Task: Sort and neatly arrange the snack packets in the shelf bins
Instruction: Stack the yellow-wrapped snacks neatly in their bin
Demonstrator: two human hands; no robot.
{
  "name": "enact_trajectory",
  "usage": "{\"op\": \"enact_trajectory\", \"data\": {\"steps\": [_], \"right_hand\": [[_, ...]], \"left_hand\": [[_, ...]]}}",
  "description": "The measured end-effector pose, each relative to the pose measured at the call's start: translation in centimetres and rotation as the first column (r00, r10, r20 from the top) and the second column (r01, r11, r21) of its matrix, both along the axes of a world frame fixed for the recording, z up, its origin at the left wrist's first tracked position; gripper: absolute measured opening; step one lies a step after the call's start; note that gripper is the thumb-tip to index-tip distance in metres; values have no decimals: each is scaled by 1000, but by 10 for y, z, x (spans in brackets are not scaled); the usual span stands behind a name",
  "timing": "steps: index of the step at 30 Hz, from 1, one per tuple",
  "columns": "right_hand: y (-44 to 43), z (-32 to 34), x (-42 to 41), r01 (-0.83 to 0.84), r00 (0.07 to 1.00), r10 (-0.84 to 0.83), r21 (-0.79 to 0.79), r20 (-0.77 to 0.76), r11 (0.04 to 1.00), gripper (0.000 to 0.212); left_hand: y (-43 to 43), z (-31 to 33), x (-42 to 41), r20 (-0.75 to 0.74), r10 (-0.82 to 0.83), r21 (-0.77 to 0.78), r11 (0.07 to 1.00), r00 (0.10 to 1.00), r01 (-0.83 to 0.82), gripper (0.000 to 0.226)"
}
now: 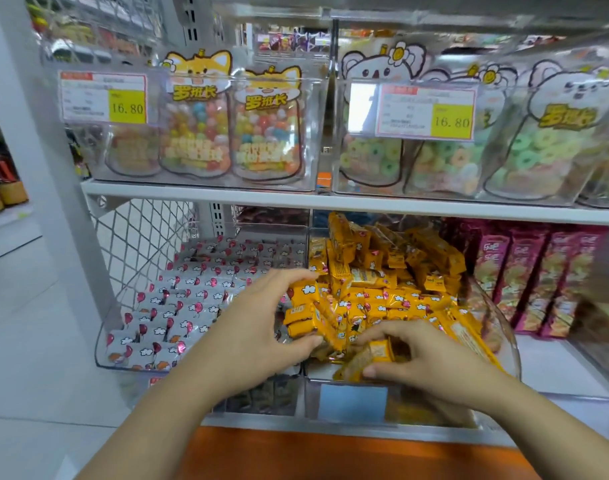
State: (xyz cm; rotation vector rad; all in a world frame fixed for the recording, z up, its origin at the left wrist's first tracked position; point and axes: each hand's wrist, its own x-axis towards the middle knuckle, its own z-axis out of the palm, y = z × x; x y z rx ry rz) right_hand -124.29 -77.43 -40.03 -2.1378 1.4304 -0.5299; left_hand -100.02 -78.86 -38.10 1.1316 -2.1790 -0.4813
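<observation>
The grip of the left hand (261, 327) holds stacked small yellow foil snack packets (305, 315). The right hand (424, 355) pinches one. Loose squeezing could scatter them.

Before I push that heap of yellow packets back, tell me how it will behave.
The yellow packets look glossy, so they will probably slide over each other. They lie loosely heaped, so a push may topple some. The left hand grips several at once, so each is likely light.
</observation>
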Motion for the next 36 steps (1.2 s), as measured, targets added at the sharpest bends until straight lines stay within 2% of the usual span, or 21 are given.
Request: {"op": "enact_trajectory", "data": {"steps": [2,6,9,12,16,21,24,26,30,34,36], "right_hand": [[5,0,-9,71,995,-67,-46,80,996,42],[11,3,-20,144,946,-128,-32,298,989,38],[13,6,-23,223,893,-185,-47,410,974,34],[14,8,-28,350,827,-261,-92,498,932,24],[13,13,-36,436,730,-367,21,576,900,24],[12,13,-42,457,719,-411,65,560,887,24],[12,12,-45,381,646,-427,218,633,898,31],[14,14,-48,308,624,-424,292,656,905,27],[19,16,-51,225,654,-380,311,654,923,26],[19,16,-42,247,779,-278,132,562,960,30],[19,18,-28,202,839,-205,62,503,977,25]], "left_hand": [[-1,1,-5,62,4,31,1000,998,-5,60],[-8,1,-17,273,52,15,998,961,-58,67],[-17,-1,-28,460,71,3,997,885,-82,71],[-25,-4,-39,570,76,-8,996,818,-87,70],[-33,-7,-51,703,137,-74,990,698,-120,70],[-35,-8,-64,822,241,-168,968,516,-185,72],[-33,-7,-71,845,283,-211,956,454,-203,72],[-32,-7,-74,851,304,-240,951,429,-197,72],[-30,-7,-75,844,320,-263,946,429,-188,76],[-26,-12,-67,754,289,-200,956,590,-214,65],[-24,-14,-62,698,261,-162,965,666,-207,57]]}}
